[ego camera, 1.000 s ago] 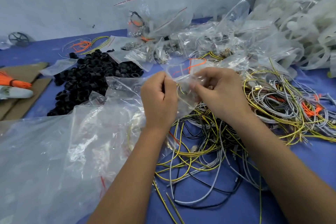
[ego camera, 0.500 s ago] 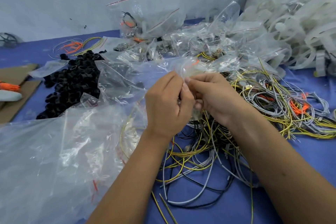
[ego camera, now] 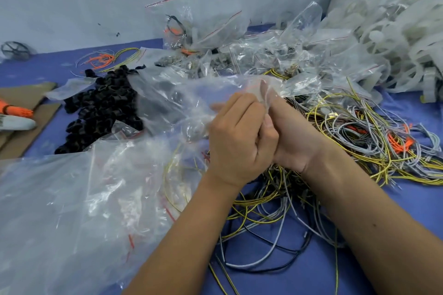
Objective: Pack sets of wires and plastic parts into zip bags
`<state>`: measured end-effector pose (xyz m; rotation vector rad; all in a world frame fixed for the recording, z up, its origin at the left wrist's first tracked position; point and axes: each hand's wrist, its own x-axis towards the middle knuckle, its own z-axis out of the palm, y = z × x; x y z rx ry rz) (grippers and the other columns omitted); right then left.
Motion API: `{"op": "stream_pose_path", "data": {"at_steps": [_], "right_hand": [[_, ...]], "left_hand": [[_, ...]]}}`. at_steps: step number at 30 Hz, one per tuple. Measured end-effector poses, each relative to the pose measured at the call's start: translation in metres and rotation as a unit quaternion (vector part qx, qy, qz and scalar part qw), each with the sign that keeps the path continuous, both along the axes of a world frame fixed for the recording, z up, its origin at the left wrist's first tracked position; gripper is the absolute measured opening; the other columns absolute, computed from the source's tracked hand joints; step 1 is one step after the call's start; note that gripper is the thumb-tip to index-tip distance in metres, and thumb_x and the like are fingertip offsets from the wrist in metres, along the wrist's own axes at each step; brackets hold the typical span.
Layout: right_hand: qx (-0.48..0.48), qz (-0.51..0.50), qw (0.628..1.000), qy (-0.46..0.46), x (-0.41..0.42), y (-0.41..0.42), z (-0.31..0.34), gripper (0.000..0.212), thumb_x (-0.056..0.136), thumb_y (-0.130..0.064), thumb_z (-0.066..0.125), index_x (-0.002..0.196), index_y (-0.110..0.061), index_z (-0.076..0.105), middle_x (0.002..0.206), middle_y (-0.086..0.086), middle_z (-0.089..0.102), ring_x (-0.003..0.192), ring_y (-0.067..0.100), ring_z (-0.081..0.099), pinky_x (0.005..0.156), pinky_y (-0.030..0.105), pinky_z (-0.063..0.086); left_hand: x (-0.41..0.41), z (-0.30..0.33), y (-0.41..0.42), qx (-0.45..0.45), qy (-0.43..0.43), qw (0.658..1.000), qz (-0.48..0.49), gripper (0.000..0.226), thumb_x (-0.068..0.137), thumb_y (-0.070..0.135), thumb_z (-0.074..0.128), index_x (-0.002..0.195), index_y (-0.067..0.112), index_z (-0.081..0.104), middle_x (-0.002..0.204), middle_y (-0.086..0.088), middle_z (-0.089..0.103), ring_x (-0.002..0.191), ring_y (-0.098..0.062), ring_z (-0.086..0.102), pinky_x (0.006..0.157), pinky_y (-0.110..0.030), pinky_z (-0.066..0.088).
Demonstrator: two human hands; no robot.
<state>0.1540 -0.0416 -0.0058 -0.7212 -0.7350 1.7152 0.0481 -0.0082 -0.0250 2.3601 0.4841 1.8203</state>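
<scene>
Head view, zip bag: a small clear zip bag is held up between the two hands, above the tangle of wires on the blue table; its contents cannot be made out through the blur.
Head view, left hand: the left hand is curled, its fingertips pinching the bag's upper edge.
Head view, right hand: the right hand is pressed against the left, thumb and fingers closed on the same edge of film.
Head view, handling: the bag is judged very light, limp and slippery; thin film is likely to crumple and slide, so it is best taken at the stiffer zip strip along the mouth, pinched from both sides.
Head view, wires: thin and springy, they are judged prone to snagging in the tangle and to pushing back out of the mouth.
Head view, plastic parts: a heap of black plastic parts lies to the left, partly under a loose clear bag; small and rigid, they are easily scattered.
Head view, change: compared with a second ago, the hands are drawn closer, now touching, and the bag is bunched tighter at the fingertips; the mouth appears to be getting pressed shut.
</scene>
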Motion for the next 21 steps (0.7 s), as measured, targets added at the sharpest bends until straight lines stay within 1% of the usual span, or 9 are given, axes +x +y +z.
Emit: {"op": "stream_pose_path", "data": {"at_steps": [2,5,7,9,13,14,16,18,21], "right_hand": [[0.008,0.002,1.0,-0.009,-0.003,0.0,0.0,0.079,0.09,-0.061,0.037,0.148,-0.01,0.051,0.141,0.013,0.051,0.132,0.022,0.053,0.109,0.033,0.041],[0.012,0.015,1.0,-0.022,-0.006,0.0,0.001,0.083,0.09,-0.061,0.036,0.152,-0.007,0.046,0.135,0.016,0.053,0.119,0.026,0.057,0.104,0.038,0.043],[0.021,-0.019,0.992,-0.122,-0.005,0.0,0.002,0.064,0.1,-0.054,0.039,0.131,-0.004,0.064,0.122,0.015,0.07,0.11,0.024,0.069,0.097,0.041,0.056],[0.082,-0.08,0.957,-0.268,-0.002,0.001,0.003,0.048,0.109,-0.04,0.042,0.095,-0.005,0.071,0.084,0.008,0.074,0.076,0.016,0.071,0.067,0.029,0.059],[0.157,-0.276,0.857,-0.406,0.014,0.003,0.001,0.042,0.108,-0.025,0.052,0.083,0.003,0.069,0.071,0.014,0.071,0.057,0.024,0.07,0.052,0.032,0.057],[0.158,-0.341,0.812,-0.447,0.022,0.002,0.001,0.042,0.107,-0.029,0.053,0.08,-0.002,0.069,0.068,0.011,0.071,0.053,0.025,0.068,0.048,0.031,0.053],[0.134,-0.433,0.654,-0.606,0.042,0.0,-0.001,0.038,0.104,-0.038,0.056,0.08,-0.011,0.07,0.069,0.007,0.07,0.061,0.028,0.066,0.056,0.036,0.051],[0.063,-0.433,0.519,-0.734,0.061,-0.005,-0.002,0.035,0.099,-0.045,0.06,0.085,-0.015,0.073,0.079,0.008,0.072,0.075,0.03,0.066,0.068,0.039,0.053],[-0.053,-0.34,0.466,-0.815,0.069,-0.009,-0.003,0.047,0.09,-0.063,0.065,0.083,-0.017,0.073,0.083,0.01,0.072,0.083,0.035,0.067,0.072,0.038,0.055]], "left_hand": [[-0.002,0.0,0.002,-0.008,-0.014,1.0,0.015,0.026,0.091,0.006,0.045,0.067,0.003,0.053,0.067,-0.011,0.047,0.069,-0.019,0.038,0.07,-0.027,0.028],[-0.004,0.0,0.004,-0.015,-0.035,0.999,0.031,0.026,0.093,0.007,0.043,0.067,0.01,0.048,0.073,0.001,0.037,0.07,-0.014,0.032,0.067,-0.028,0.026],[-0.004,-0.003,0.006,-0.03,-0.041,0.997,0.049,0.028,0.096,0.009,0.043,0.068,0.012,0.043,0.073,0.002,0.034,0.067,-0.016,0.031,0.064,-0.03,0.024],[-0.005,-0.007,0.01,-0.062,-0.044,0.995,0.069,0.03,0.097,0.01,0.043,0.068,0.012,0.04,0.07,0.002,0.033,0.063,-0.016,0.03,0.062,-0.027,0.022],[-0.005,-0.017,0.023,-0.177,-0.017,0.981,0.076,0.032,0.097,0.016,0.044,0.066,0.016,0.034,0.06,0.007,0.032,0.057,-0.016,0.03,0.055,-0.03,0.022],[-0.004,-0.02,0.026,-0.207,-0.004,0.976,0.069,0.034,0.096,0.018,0.044,0.064,0.015,0.035,0.057,0.006,0.034,0.055,-0.017,0.033,0.053,-0.033,0.024],[-0.002,-0.025,0.03,-0.258,0.01,0.964,0.054,0.038,0.096,0.021,0.045,0.06,0.016,0.034,0.054,0.006,0.034,0.052,-0.013,0.032,0.052,-0.033,0.024],[-0.001,-0.028,0.034,-0.302,0.012,0.952,0.046,0.039,0.096,0.021,0.046,0.059,0.014,0.035,0.053,0.007,0.033,0.052,-0.01,0.03,0.052,-0.036,0.025],[-0.002,-0.03,0.041,-0.334,0.033,0.939,0.074,0.04,0.095,0.022,0.046,0.058,0.017,0.033,0.052,0.006,0.034,0.05,-0.009,0.029,0.051,-0.035,0.025]]}}
